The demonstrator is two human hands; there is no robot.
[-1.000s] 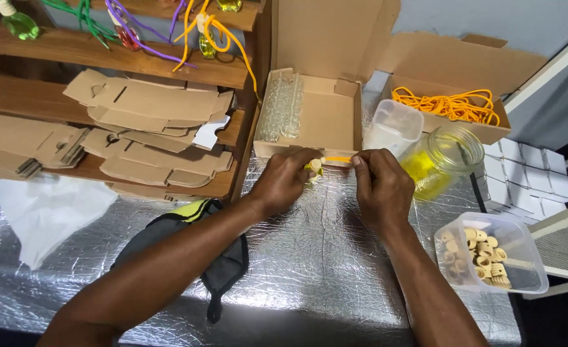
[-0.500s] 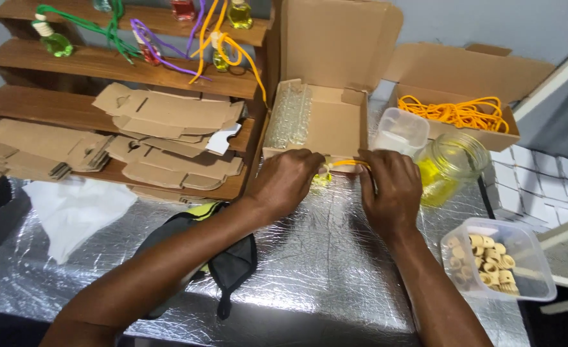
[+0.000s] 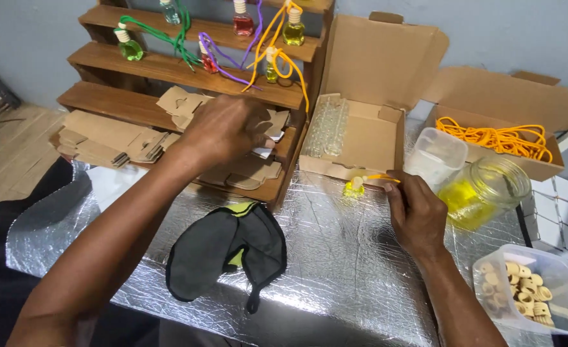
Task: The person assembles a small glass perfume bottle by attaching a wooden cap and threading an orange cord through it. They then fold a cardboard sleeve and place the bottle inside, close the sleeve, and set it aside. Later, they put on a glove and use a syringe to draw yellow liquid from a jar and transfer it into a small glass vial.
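On the foil-covered surface (image 3: 361, 270), in front of the open cardboard box (image 3: 361, 138), the left hand (image 3: 223, 132) reaches with loosely curled, empty fingers over the flat cardboard blanks (image 3: 245, 170) on the wooden shelf (image 3: 168, 71). It would do best to pinch one blank by its edge (they overlap). The right hand (image 3: 416, 212) is closed on the orange cord (image 3: 381, 178) of the small yellow bottle (image 3: 355, 187), which rests on the surface by the box and should be kept upright.

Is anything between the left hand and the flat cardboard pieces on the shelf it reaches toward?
Nothing visible. The left hand hovers right over the flat cardboard pieces on the lower wooden shelf, with no object between. The right hand holds the small yellow bottle by its orange cord, off to the side.
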